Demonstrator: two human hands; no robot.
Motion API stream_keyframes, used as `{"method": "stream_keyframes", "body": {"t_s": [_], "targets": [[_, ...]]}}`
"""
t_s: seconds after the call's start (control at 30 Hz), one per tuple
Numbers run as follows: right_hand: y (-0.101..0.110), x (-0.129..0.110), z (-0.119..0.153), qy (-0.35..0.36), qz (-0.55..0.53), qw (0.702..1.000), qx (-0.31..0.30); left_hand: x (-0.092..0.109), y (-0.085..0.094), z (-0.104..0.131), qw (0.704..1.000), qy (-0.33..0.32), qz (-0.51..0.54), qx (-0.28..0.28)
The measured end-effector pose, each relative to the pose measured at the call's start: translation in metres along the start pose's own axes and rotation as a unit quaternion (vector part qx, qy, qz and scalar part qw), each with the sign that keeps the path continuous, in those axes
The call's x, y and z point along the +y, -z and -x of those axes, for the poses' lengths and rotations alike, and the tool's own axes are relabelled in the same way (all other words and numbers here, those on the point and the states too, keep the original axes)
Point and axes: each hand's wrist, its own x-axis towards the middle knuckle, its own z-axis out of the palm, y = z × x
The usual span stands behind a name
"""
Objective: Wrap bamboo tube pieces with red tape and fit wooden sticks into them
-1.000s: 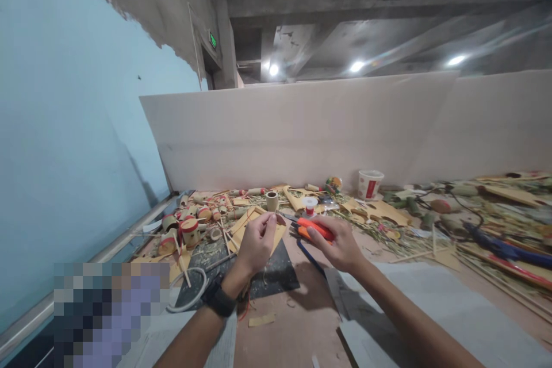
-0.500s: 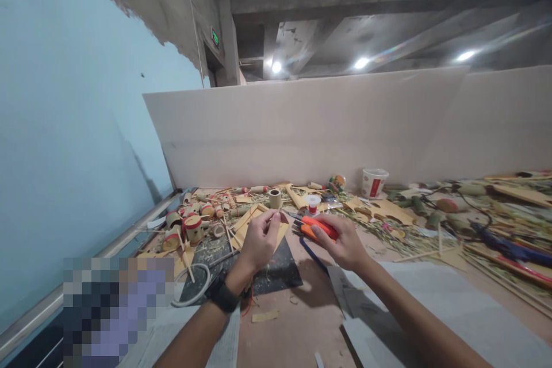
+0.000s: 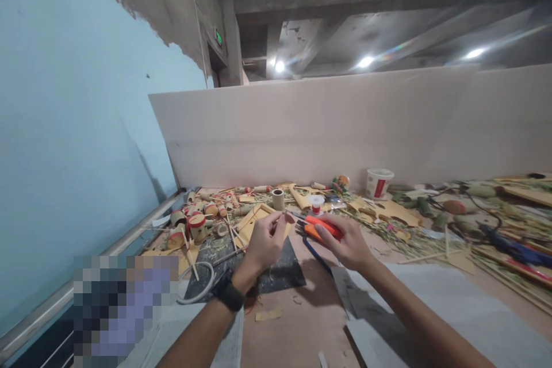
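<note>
My left hand (image 3: 268, 242), with a dark band (image 3: 229, 292) on its wrist, is closed in a pinch. What sits between its fingertips is too small to make out. My right hand (image 3: 351, 244) is wrapped round the orange-red handles of a pair of pliers (image 3: 323, 229). The dark jaws point left, close to the left fingertips. Under the left hand lie a dark mat (image 3: 276, 276) and a yellowish wooden frame (image 3: 254, 221). Just beyond the hands stand a short bamboo tube (image 3: 278, 200) and a white spool with red thread (image 3: 316, 202).
Several small red-rimmed drums (image 3: 198, 226) and thin sticks crowd the left. A looped grey cable (image 3: 210, 284) lies nearer. At the back stands a white paper tub (image 3: 379, 183) before a pale panel (image 3: 323, 126). Plant scraps and a blue tool (image 3: 509, 244) lie right; paper sheets (image 3: 414, 305) in front.
The whole view has shifted slightly, so things appear a little further right. My left fingers have turned a bit, still pinched; the pliers remain in my right hand, beside them.
</note>
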Motion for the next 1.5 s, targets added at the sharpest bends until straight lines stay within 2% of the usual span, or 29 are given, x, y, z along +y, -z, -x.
{"method": "stream_keyframes", "body": {"t_s": [0.4, 1.0, 1.23, 1.37, 1.5], "targets": [[-0.004, 0.004, 0.002, -0.002, 0.021, 1.0, 0.014, 0.001, -0.004, 0.001, 1.0, 0.013, 0.011, -0.004], [-0.006, 0.006, 0.003, -0.011, 0.02, 1.0, -0.004, -0.001, -0.005, 0.002, 1.0, 0.023, -0.004, -0.015], [-0.008, 0.007, 0.004, -0.012, 0.027, 0.999, -0.02, -0.007, -0.008, 0.003, 0.999, 0.028, -0.023, -0.036], [-0.008, 0.008, 0.005, -0.017, 0.047, 0.998, -0.029, -0.013, -0.007, 0.004, 0.999, 0.037, -0.011, -0.012], [-0.007, 0.009, 0.007, -0.029, 0.068, 0.997, -0.029, -0.02, -0.01, 0.004, 0.998, 0.048, -0.023, -0.021]]}}
